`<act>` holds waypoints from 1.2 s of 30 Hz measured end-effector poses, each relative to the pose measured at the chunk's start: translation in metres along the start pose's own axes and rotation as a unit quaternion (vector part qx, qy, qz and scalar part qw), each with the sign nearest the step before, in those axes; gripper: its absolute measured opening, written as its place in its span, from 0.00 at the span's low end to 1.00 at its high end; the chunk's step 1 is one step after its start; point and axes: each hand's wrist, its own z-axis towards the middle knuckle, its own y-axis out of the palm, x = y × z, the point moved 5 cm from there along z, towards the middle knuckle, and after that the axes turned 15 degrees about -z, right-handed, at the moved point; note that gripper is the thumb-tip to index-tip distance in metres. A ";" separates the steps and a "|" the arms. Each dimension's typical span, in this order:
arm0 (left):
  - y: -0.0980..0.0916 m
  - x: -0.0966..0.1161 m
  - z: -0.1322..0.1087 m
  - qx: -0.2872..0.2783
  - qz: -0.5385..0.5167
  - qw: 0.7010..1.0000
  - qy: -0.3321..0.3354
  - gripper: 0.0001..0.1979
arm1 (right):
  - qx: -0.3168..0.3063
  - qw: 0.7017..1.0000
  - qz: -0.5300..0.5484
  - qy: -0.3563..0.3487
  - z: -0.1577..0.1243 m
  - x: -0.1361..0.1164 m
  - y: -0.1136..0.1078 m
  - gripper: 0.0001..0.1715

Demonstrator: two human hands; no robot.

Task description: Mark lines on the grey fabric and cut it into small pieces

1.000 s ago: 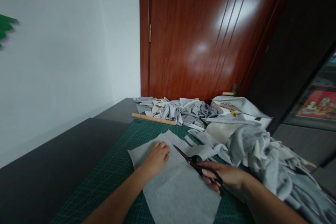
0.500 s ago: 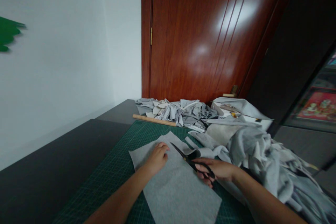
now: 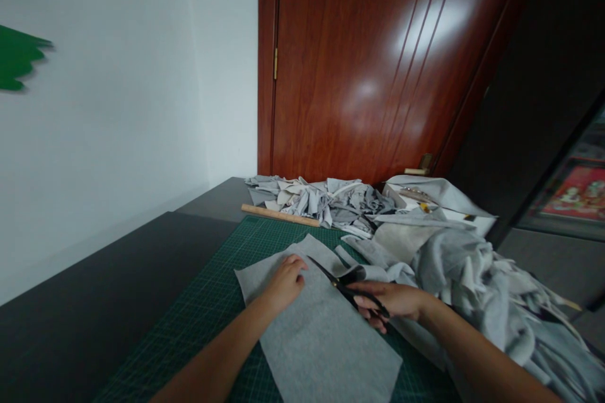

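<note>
A piece of grey fabric (image 3: 326, 340) lies flat on a green cutting mat (image 3: 189, 321). On its upper part rests my left hand (image 3: 286, 280), fingers slightly bent and thumb a little apart, pressing on the cloth. My right hand (image 3: 385, 302) is closed round the handles of black scissors (image 3: 338, 284). The scissor blades point up and left along the fabric's upper right side, a short way right of my left fingertips. Just beyond them, a grey strip of cloth curls towards the heap on the right. The lower blade cannot be made out clearly.
A large heap of grey fabric (image 3: 454, 271) lies along the right. Farther back are a pile of scraps (image 3: 326, 198), a wooden ruler (image 3: 278, 215) and a white box (image 3: 479, 223) with small items. The black table (image 3: 123, 277) extends left, beside a white wall; a brown door stands behind.
The whole view has shifted very slightly. My left hand keeps its place on the fabric, and my right hand with the scissors shows hardly any movement.
</note>
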 end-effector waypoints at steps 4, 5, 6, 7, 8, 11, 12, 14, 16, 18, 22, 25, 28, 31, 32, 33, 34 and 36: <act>0.000 0.000 0.000 0.000 0.003 1.000 -0.002 0.18 | 0.008 1.000 0.006 -0.002 0.002 -0.001 0.000 0.36; 0.000 0.000 0.000 0.002 0.003 1.000 -0.002 0.18 | 0.011 1.000 0.008 -0.006 0.003 -0.001 0.000 0.36; 0.000 0.000 0.000 0.003 0.003 1.000 0.000 0.18 | 0.016 1.000 0.011 -0.009 0.004 -0.001 0.001 0.37; 0.000 0.000 0.000 0.004 0.002 1.000 0.002 0.18 | 0.022 1.000 0.013 -0.012 0.005 -0.001 0.001 0.37; 0.000 0.000 0.001 0.005 0.001 1.000 0.003 0.18 | 0.028 0.999 0.017 -0.014 0.006 0.001 0.002 0.38; 0.000 -0.001 0.001 0.007 -0.004 1.000 0.005 0.18 | 0.049 0.998 0.032 -0.011 0.008 0.005 0.002 0.41; 0.000 -0.001 0.001 0.008 -0.005 1.000 0.005 0.18 | 0.052 0.998 0.037 -0.010 0.008 0.006 0.002 0.41; 0.000 -0.002 0.001 0.010 -0.007 1.000 0.007 0.17 | 0.052 0.998 0.041 -0.010 0.008 0.007 0.003 0.40; 0.000 -0.003 0.001 0.013 -0.008 1.000 0.009 0.17 | 0.049 0.998 0.040 -0.012 0.007 0.007 0.003 0.39; 0.000 -0.003 0.000 0.014 -0.008 1.000 0.012 0.17 | 0.048 0.998 0.040 -0.015 0.006 0.007 0.002 0.39; 0.000 -0.002 0.000 0.011 -0.004 1.000 0.014 0.17 | 0.047 0.998 0.049 -0.010 0.003 0.007 0.001 0.39; 0.000 -0.002 0.001 0.011 0.001 1.000 0.008 0.17 | 0.055 0.997 0.048 -0.006 0.003 0.009 0.001 0.39; 0.000 -0.001 0.001 0.010 -0.001 1.000 0.007 0.17 | 0.058 0.997 0.043 -0.012 0.003 0.011 0.002 0.39; 0.000 -0.002 0.001 0.008 -0.003 1.000 0.003 0.17 | 0.065 0.997 0.040 -0.015 0.004 0.013 0.004 0.40; 0.000 -0.002 0.001 0.007 -0.004 1.000 0.002 0.17 | 0.068 0.997 0.039 -0.016 0.004 0.013 0.004 0.40; 0.000 -0.002 0.001 0.006 -0.004 1.000 0.002 0.17 | 0.068 0.997 0.038 -0.017 0.004 0.013 0.005 0.40; 0.000 -0.002 0.001 0.005 -0.003 1.000 0.001 0.17 | 0.068 0.997 0.037 -0.018 0.004 0.013 0.005 0.41; 0.000 -0.001 0.001 0.001 0.001 1.000 -0.003 0.17 | 0.064 0.997 0.035 -0.021 0.003 0.012 0.006 0.41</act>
